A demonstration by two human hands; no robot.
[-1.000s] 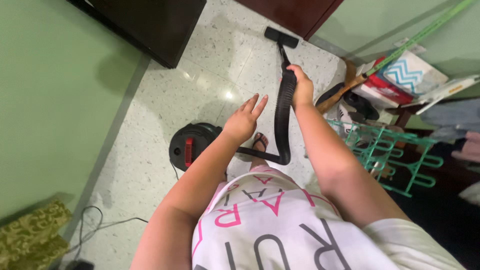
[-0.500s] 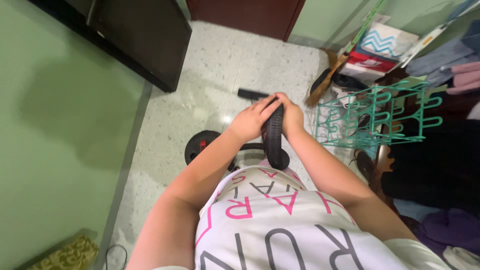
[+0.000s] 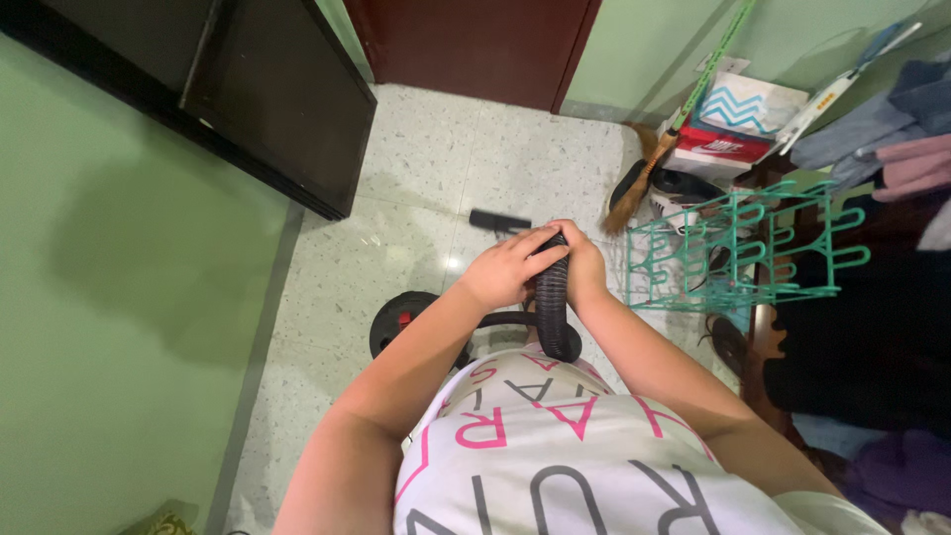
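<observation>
We are gripping the hose (image 3: pixel 551 297) with both hands: left hand (image 3: pixel 503 267) closed over its top, right hand (image 3: pixel 584 266) clasping the far side. The hose is running down toward six o'clock. We are best keeping both grips firm and the hose unkinked. The nozzle (image 3: pixel 498 220), at eleven o'clock, is half hidden; the vacuum (image 3: pixel 398 319) sits partly behind our forearm.

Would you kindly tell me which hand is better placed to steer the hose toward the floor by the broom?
Probably the right hand: it grips the hose on the side nearest the broom. The left hand lies over the hose from the far side.
</observation>
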